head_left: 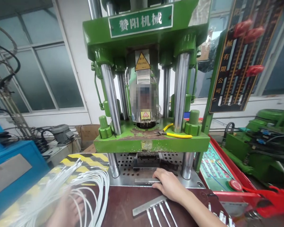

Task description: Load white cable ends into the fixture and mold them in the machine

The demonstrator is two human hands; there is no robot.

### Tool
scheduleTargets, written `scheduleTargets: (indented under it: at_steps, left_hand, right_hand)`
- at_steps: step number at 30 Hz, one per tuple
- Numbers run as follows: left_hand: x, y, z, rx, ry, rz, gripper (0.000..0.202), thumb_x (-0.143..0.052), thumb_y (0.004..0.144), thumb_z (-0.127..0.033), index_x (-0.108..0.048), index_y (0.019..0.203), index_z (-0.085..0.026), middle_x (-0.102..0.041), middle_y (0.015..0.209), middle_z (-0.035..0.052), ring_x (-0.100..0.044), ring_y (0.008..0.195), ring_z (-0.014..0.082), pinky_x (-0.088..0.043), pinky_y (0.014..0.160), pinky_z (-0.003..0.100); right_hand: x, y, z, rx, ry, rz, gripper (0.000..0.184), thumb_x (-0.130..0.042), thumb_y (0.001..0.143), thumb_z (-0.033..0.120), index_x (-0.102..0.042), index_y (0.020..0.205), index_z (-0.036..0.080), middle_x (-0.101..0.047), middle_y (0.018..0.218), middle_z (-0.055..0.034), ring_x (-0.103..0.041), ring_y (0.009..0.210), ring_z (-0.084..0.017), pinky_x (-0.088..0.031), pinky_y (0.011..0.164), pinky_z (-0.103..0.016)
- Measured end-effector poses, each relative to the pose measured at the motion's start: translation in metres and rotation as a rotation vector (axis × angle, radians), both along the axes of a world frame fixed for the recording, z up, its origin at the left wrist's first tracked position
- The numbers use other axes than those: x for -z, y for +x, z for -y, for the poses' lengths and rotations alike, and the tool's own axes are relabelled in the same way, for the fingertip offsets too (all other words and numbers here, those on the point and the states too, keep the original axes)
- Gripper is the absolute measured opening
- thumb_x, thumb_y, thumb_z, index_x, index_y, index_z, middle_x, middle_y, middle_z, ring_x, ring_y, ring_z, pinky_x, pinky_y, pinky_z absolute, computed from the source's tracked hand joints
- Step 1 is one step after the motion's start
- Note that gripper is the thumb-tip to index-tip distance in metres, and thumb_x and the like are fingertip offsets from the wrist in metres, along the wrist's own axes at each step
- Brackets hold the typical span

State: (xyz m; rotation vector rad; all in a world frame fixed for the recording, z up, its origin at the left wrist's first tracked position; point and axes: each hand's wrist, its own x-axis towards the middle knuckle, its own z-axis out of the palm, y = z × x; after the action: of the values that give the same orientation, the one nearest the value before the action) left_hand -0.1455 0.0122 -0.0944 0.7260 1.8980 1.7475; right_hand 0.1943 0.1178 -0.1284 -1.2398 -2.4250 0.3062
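Observation:
My right hand (167, 183) is closed on the right end of a flat metal bar (143, 181) at the front edge of the press bed. My left hand (69, 206), smeared by motion, is at a bundle of white cables (98, 179) at the lower left; whether it grips any of them cannot be made out. Between my hands, on the dark red-brown tabletop (119, 201), lies a second metal bar (148, 205) with several white cable ends set along it. Behind my right hand, a dark metal mould block (146, 160) sits under the press.
A green press (151, 145) with steel columns (181, 91) stands ahead. Yellow-handled pliers (177, 135) lie on its plate. At right are a control panel (213, 167) with a red button (235, 185) and white cable ends (223, 217). Blue machinery (11, 170) stands left.

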Motion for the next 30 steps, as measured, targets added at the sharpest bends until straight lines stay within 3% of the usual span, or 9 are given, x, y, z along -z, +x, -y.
scheduleTargets:
  at_steps: [3, 8, 10, 14, 16, 19, 22, 25, 30]
  left_hand:
    - [0.016, 0.011, 0.002, -0.011, 0.005, 0.011, 0.049, -0.064, 0.064, -0.054, -0.058, 0.100, -0.021, -0.066, 0.087, 0.0061, -0.063, 0.076, 0.0283, -0.051, 0.071, 0.045]
    - [0.006, 0.035, 0.003, -0.214, -0.104, -0.407, 0.063, -0.062, 0.068, -0.055, -0.047, 0.120, -0.024, -0.055, 0.120, 0.0107, -0.056, 0.100, 0.0328, -0.039, 0.091, 0.051]
    - [0.006, 0.051, 0.005, -0.065, -0.079, -0.577, 0.050, -0.061, 0.070, -0.055, -0.053, 0.111, -0.027, -0.056, 0.119, 0.0073, -0.056, 0.100, 0.0308, -0.041, 0.089, 0.044]
    - [0.015, 0.091, 0.013, 0.604, -0.162, -0.682, 0.027, -0.054, 0.078, -0.048, -0.060, 0.094, -0.026, -0.063, 0.084, 0.0019, -0.059, 0.073, 0.0211, -0.045, 0.068, 0.028]
    - [0.021, 0.107, 0.015, 0.777, -0.266, -0.734, 0.030, -0.049, 0.082, -0.046, -0.058, 0.101, -0.025, -0.061, 0.079, 0.0014, -0.058, 0.067, 0.0193, -0.044, 0.066, 0.028]
    - [0.027, 0.119, 0.012, 0.887, -0.390, -0.881, 0.035, -0.048, 0.082, -0.040, -0.050, 0.114, -0.025, -0.060, 0.088, 0.0027, -0.059, 0.081, 0.0208, -0.042, 0.073, 0.029]
    - [0.031, 0.125, 0.006, 0.949, -0.434, -1.007, 0.029, -0.046, 0.083, -0.031, -0.049, 0.111, -0.025, -0.060, 0.099, 0.0046, -0.059, 0.089, 0.0225, -0.042, 0.076, 0.031]
    - [0.031, 0.131, 0.002, 0.984, -0.455, -1.067, 0.017, -0.036, 0.087, -0.026, -0.051, 0.096, -0.022, -0.061, 0.094, 0.0058, -0.061, 0.083, 0.0239, -0.042, 0.070, 0.033]
    - [0.031, 0.127, -0.009, 0.991, -0.396, -0.925, 0.016, -0.034, 0.089, -0.029, -0.048, 0.091, -0.023, -0.060, 0.089, 0.0043, -0.059, 0.079, 0.0221, -0.040, 0.070, 0.032]
  right_hand:
    - [0.004, -0.001, -0.003, 0.003, 0.006, 0.011, 0.015, -0.059, 0.079, 0.033, -0.059, 0.088, 0.021, -0.059, 0.091, -0.0025, -0.054, 0.091, -0.019, -0.039, 0.075, -0.026]
    - [0.010, 0.001, -0.007, 0.018, 0.014, 0.032, 0.016, -0.056, 0.082, 0.033, -0.060, 0.090, 0.020, -0.058, 0.091, -0.0038, -0.053, 0.091, -0.020, -0.039, 0.077, -0.028]
    - [0.011, 0.001, -0.009, 0.023, 0.015, 0.031, 0.017, -0.057, 0.081, 0.034, -0.061, 0.090, 0.020, -0.058, 0.090, -0.0039, -0.053, 0.090, -0.020, -0.039, 0.077, -0.028]
    - [0.009, 0.001, -0.010, 0.039, 0.003, 0.011, 0.019, -0.057, 0.081, 0.034, -0.062, 0.092, 0.020, -0.058, 0.091, -0.0045, -0.053, 0.092, -0.020, -0.039, 0.079, -0.028]
    - [0.003, 0.003, -0.009, 0.052, -0.010, -0.005, 0.021, -0.055, 0.082, 0.035, -0.061, 0.096, 0.020, -0.058, 0.095, -0.0053, -0.052, 0.094, -0.020, -0.039, 0.081, -0.029]
    - [-0.012, 0.016, -0.003, 0.040, -0.038, -0.021, 0.022, -0.048, 0.086, 0.037, -0.059, 0.099, 0.023, -0.059, 0.095, -0.0032, -0.053, 0.093, -0.018, -0.039, 0.080, -0.027]
    - [-0.024, 0.036, 0.009, -0.058, -0.141, 0.001, 0.019, -0.054, 0.082, 0.035, -0.060, 0.097, 0.027, -0.061, 0.094, 0.0001, -0.054, 0.090, -0.017, -0.039, 0.079, -0.025]
    - [-0.022, 0.054, 0.022, -0.096, -0.223, 0.060, 0.026, -0.063, 0.072, 0.025, -0.060, 0.098, 0.027, -0.060, 0.099, -0.0011, -0.053, 0.095, -0.020, -0.039, 0.082, -0.028]
    - [-0.013, 0.062, 0.032, -0.033, -0.155, 0.022, 0.016, -0.051, 0.077, 0.016, -0.058, 0.089, 0.023, -0.060, 0.095, -0.0021, -0.053, 0.092, -0.019, -0.039, 0.080, -0.029]
